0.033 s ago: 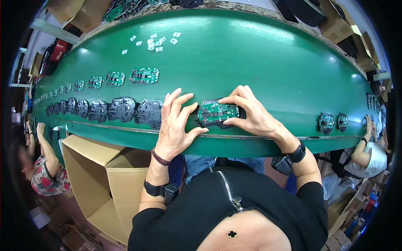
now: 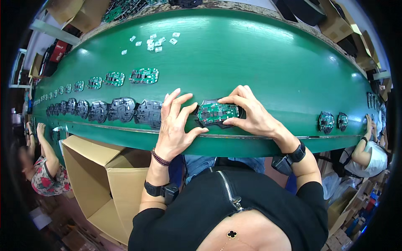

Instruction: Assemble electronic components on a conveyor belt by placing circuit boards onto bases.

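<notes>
A green circuit board [image 2: 214, 113] sits in a black plastic housing [image 2: 220, 124] on the green bench in front of me. My right hand [image 2: 255, 113] closes over the right end of this board, fingers on its far edge and thumb on its near edge. At the left end, my left hand [image 2: 176, 123] has its fingers apart in an open curve, index fingertip close to the housing; I cannot tell whether it touches. Behind that hand, partly hidden, lies another black housing [image 2: 148, 113], its ribbed inside facing up.
Several black housings [image 2: 121, 109] run left in a row, with a row of circuit boards [image 2: 143, 76] beyond. Small clear pieces [image 2: 150, 45] are scattered farther back. Housings with boards [image 2: 326, 122] lie right. An open cardboard box [image 2: 104, 167] stands below the bench edge. People work at both sides.
</notes>
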The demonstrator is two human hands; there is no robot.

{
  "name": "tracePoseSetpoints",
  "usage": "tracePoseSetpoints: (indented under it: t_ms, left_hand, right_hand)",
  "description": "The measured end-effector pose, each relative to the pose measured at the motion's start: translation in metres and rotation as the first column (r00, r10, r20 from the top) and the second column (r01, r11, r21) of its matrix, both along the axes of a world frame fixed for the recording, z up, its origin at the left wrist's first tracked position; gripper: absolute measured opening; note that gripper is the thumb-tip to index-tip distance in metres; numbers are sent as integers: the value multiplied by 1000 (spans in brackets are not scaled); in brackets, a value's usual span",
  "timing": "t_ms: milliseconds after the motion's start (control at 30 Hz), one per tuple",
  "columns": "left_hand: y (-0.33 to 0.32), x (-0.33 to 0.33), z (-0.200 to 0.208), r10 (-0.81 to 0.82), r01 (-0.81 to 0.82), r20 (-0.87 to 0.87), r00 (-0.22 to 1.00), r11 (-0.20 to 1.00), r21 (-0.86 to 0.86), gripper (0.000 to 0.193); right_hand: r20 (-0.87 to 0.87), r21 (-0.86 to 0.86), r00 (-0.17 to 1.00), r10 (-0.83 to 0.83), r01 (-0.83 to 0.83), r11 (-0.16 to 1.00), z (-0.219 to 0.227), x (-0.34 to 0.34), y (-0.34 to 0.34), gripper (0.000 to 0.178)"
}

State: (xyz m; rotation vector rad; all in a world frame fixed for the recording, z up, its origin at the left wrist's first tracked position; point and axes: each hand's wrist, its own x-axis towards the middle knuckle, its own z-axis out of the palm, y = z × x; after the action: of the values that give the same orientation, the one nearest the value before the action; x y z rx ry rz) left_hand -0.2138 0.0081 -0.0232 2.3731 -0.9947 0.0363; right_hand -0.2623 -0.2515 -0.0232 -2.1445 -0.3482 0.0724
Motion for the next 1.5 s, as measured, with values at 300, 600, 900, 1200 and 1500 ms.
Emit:
tracePoseSetpoints:
  t_ms: [300,600,900,1200,1500]
  left_hand:
    - [-6,13,-5,15,-15,-20,1000,1000,-17,68]
    - [-12,-20,-21,-61,61,15,998,998,-10,73]
    - [21,101,103,38,38,305,952,970,-241,71]
    - [29,401,320,374,-385,760,531,906,-176,81]
    - [-51,550,469,423,-853,892,158,514,-92,90]
  right_hand:
    - [2,-31,1000,25,-25,999,-6,18,-7,53]
    - [-51,-117,996,66,-72,991,-13,-15,-24,58]
    - [163,169,960,-229,201,965,-23,-27,-39,58]
    - [395,-101,683,-615,697,710,-30,-3,-55,51]
    - [217,-263,617,-756,783,564,-30,-22,-58,62]
